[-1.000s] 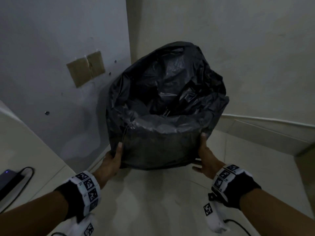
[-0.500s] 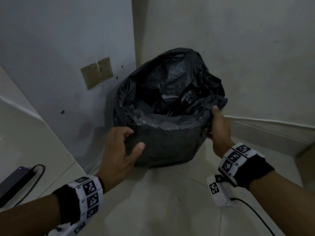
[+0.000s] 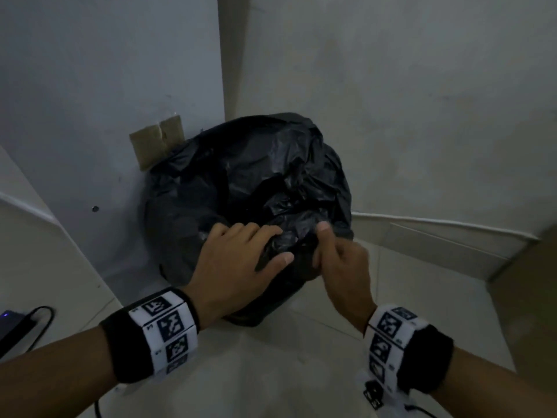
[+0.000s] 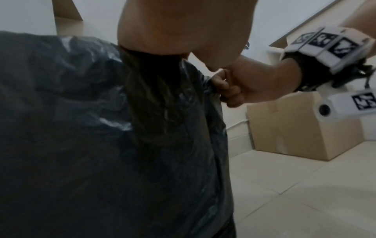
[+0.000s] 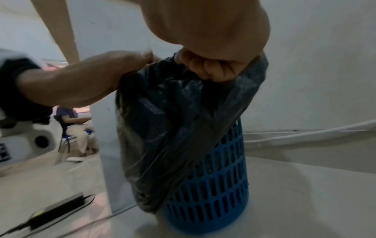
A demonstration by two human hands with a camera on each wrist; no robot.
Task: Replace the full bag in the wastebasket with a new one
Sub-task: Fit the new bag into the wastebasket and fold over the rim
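Since the frame half a second earlier, both our hands had come in from the sides of the wastebasket to its near rim and gathered the black bag [image 3: 247,176] there. Our left hand [image 3: 238,263] lay over the bunched plastic, fingers curled into it and thumb pressed along the near side, so that grip was closed on the bag. Our right hand [image 3: 340,260] sat just beside it, almost touching, its fingers [image 5: 213,69] curled into a fist round a fold of the same plastic, thumb up. The two grips met at the top near edge of the bag, the rest of the bag billowing away to the far side.

In the right wrist view the bag hung down over the blue slotted wastebasket [image 5: 219,193], covering its left side and leaving the lower right wall bare. The wastebasket stood upright on the pale tiled floor [image 3: 271,372], in a corner where two plain walls met. A patch of brown tape [image 3: 156,143] was stuck on the left wall just beyond the bag. At the near left a dark power adapter [image 5: 59,209] with its cable lay on the floor, and a cardboard box [image 4: 295,125] stood to the right.
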